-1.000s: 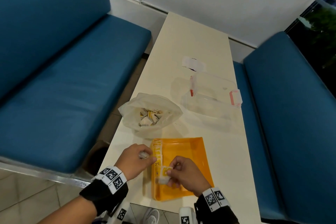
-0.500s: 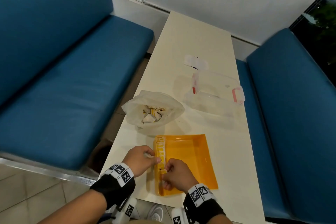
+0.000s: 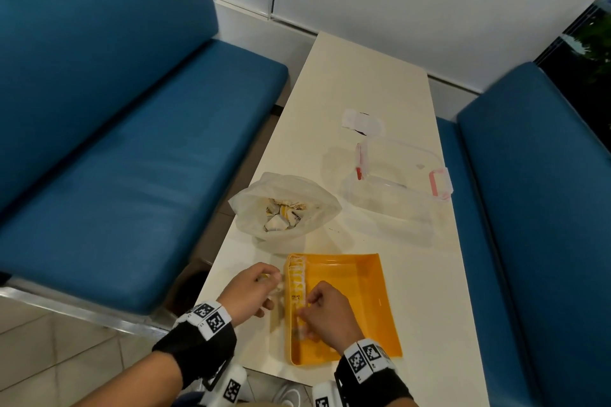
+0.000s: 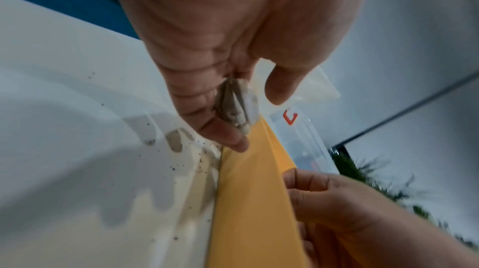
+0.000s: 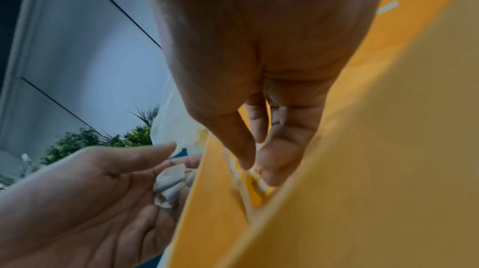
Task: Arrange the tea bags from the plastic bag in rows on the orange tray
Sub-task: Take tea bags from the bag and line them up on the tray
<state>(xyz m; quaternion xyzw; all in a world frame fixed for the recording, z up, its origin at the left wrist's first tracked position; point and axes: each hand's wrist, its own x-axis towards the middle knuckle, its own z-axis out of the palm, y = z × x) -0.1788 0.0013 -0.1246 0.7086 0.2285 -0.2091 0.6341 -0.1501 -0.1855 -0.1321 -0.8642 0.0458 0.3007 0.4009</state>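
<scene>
1. While the right hand [image 3: 325, 311] reaches into the orange tray [image 3: 370, 307], its thumb and fingers pinch a tea bag [image 5: 255, 186] at the near end of the row of tea bags [image 3: 296, 277] standing along the tray's left wall.
2. Just outside that left wall, the left hand [image 3: 254, 291] is curled around a small bunch of tea bags [image 4: 237, 108], held between the thumb and the fingers above the desk [image 3: 363, 82].
3. The orange tray sits at the near end of the desk, close to its front edge; most of its floor is bare.
4. Beyond the tray, near the desk's left edge, the plastic bag [image 3: 284, 205] lies open with more tea bags [image 3: 281, 216] heaped inside it.
5. To the right of the bag stands a clear container [image 3: 390, 205] with red clips, its lid [image 3: 403, 162] lying against its far side.
6. Farther up the desk lies a small white wrapper [image 3: 362, 122].
7. Blue benches [image 3: 132, 149] run along both sides of the desk.
8. Both wrists wear black bands [image 3: 198, 344] with printed square markers.
</scene>
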